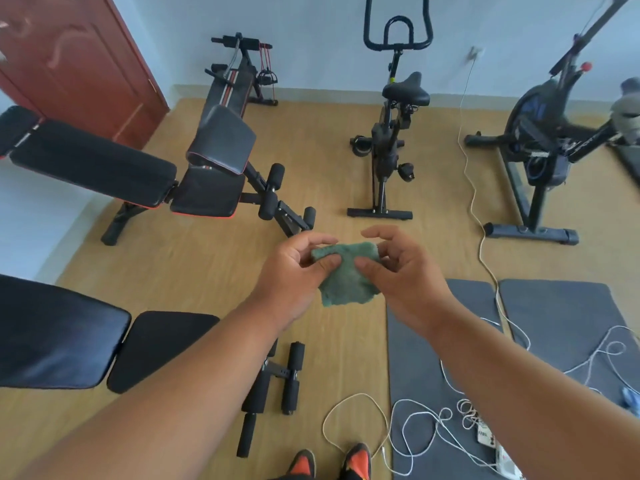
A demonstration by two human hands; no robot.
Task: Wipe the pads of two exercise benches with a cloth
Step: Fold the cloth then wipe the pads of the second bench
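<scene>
- Hanging in the air between both hands, a green cloth (346, 273) is being held above the wooden floor (329, 161), its upper edge folded over and its lower part drooping.
- The left hand (294, 271) is pinching the cloth's left side, thumb on the near face and curled fingers behind the top edge.
- The right hand (403, 275) is pinching the right side with its thumb on the near face; its forefinger is arching loose over the top corner.
- The two hands are sitting close together, apart only by the width of cloth between the thumbs.
- A near bench (69, 344) is lying at lower left, its two black pads end to end, with foam rollers (292, 377) past its foot end, below the left forearm.
- A far bench (104, 168) is standing beyond it, with red-edged black pads and one smaller pad tilted up.
- A third bench (235, 81) is standing by the back wall, beside a red door (69, 64).
- Two bikes are standing ahead: a slim one (391, 133) at centre and a bulkier one (547, 140) at right.
- Grey mats (561, 313) are lying at right, with white cord (419, 424) looping over them and the floor.
- Orange shoes (330, 462) are showing at the bottom edge.
</scene>
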